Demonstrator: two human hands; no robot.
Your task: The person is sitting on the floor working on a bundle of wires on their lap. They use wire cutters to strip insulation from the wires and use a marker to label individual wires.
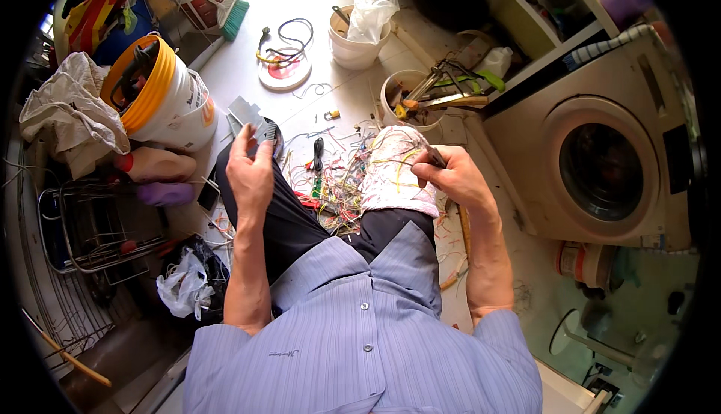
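Observation:
My left hand (250, 174) is closed, thumb and fingers pinching a flat grey piece (245, 114) above my left knee. A dark ridged strip (270, 131) shows beside its fingertips. Over my right knee, my right hand (460, 177) is curled around a small dark tool (435, 156) whose kind I cannot make out. A pale cloth (379, 192) covers that knee, with thin yellow wires lying across it. Between my legs spreads a tangle of coloured wires (342, 200), with a coiled black cable (318, 155) on it.
Left stands a white bucket with a yellow rim (180, 117). Ahead are a cable on a round lid (285, 75), a pale bucket with a plastic bag (359, 46) and a tool bucket (413, 99). A washing machine (548, 99) stands right. A wire rack (113, 260) is at left.

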